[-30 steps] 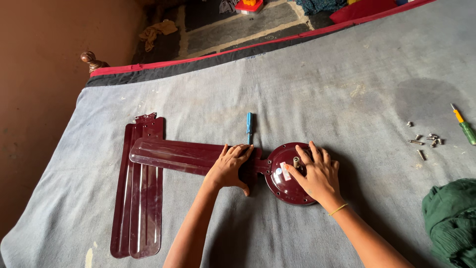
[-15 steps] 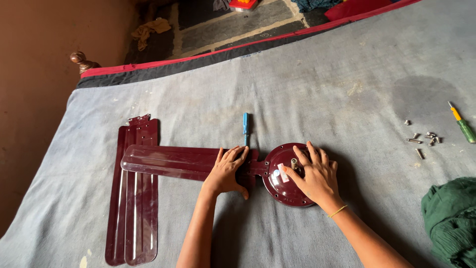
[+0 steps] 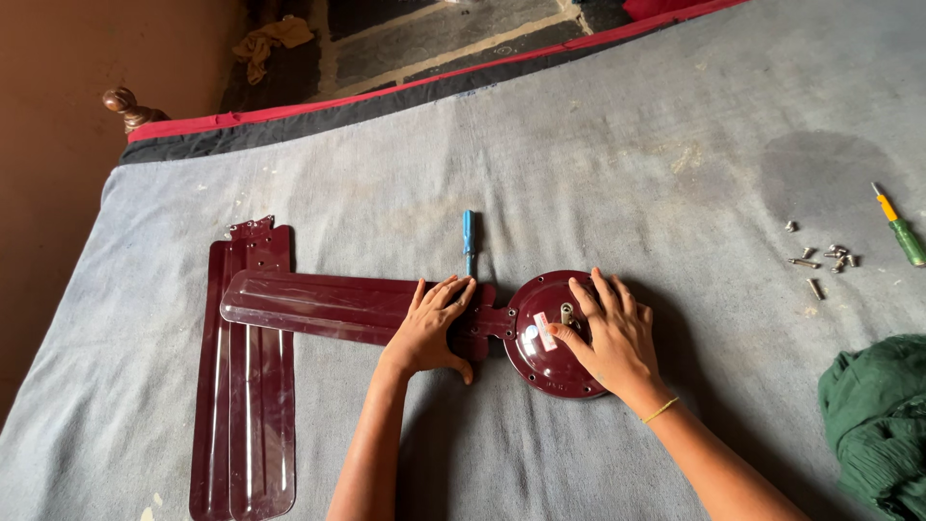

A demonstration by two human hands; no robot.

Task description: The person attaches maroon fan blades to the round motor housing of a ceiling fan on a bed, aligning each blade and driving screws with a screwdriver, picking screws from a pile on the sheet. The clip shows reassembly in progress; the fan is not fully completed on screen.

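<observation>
While your left hand (image 3: 429,328) lies flat, fingers spread, on the inner end of the maroon fan blade (image 3: 328,304), your right hand (image 3: 610,333) rests open over the round maroon motor housing (image 3: 550,338) — neither hand is closed around anything, both simply press down on what lies under them.

What matters is the blade's long axis: it runs left to right across the grey cloth (image 3: 627,164), its free tip pointing away to the left and its bracket end meeting the housing just between your two hands. So the joint sits right of your left hand and left of your right hand, touching both parts, and your left thumb is the nearer of the two to it.

Two more blades (image 3: 241,386) lie stacked at the left, their length running near to far, so the blade under your hand crosses over their far ends.

Just beyond your left fingertips lies a blue screwdriver (image 3: 469,236), pointing near to far — your left hand is closest to it. The loose screws (image 3: 820,260) and a green-and-yellow screwdriver (image 3: 899,227) lie well apart on the right, nearer your right hand.
</observation>
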